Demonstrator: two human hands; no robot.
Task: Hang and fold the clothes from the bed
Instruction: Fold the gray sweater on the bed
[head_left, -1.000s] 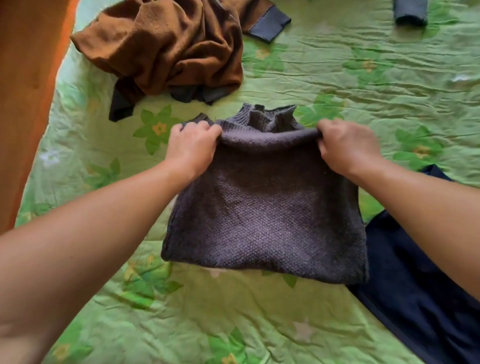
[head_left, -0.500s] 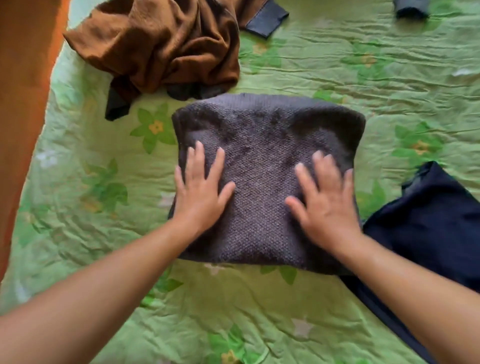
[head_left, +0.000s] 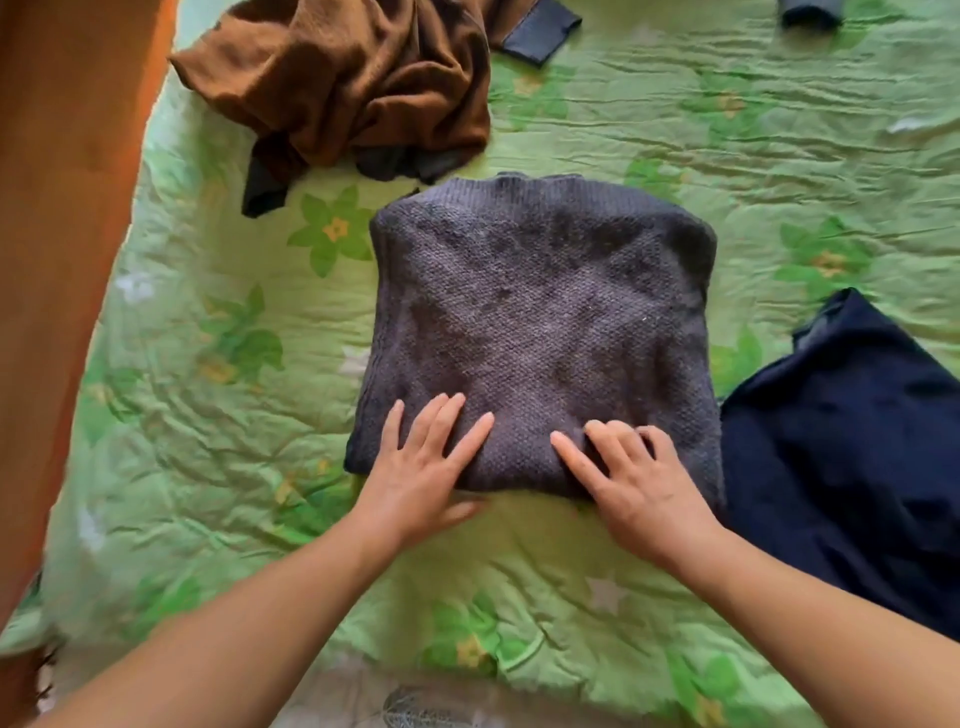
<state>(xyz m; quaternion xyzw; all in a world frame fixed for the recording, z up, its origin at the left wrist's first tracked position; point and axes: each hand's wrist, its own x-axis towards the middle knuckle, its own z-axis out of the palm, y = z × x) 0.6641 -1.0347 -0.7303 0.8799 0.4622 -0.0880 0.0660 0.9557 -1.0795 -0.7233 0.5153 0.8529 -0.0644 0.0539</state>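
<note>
Head cam: folded grey knit sweater (head_left: 540, 322) is laid flat mid-bed on the green quilt (head_left: 519, 582). Near edge is pressed by left hand (head_left: 421, 467) and right hand (head_left: 639, 483), fingers spread, nothing gripped. Probably soft, thick and floppy, so best scooped from under both sides.

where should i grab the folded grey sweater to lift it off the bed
Probably the near edge, from the person's side: the grey sweater lies flat as a thick folded stack, and the left hand and right hand rest there. Scoop under both near corners so the layers lift together.
</note>
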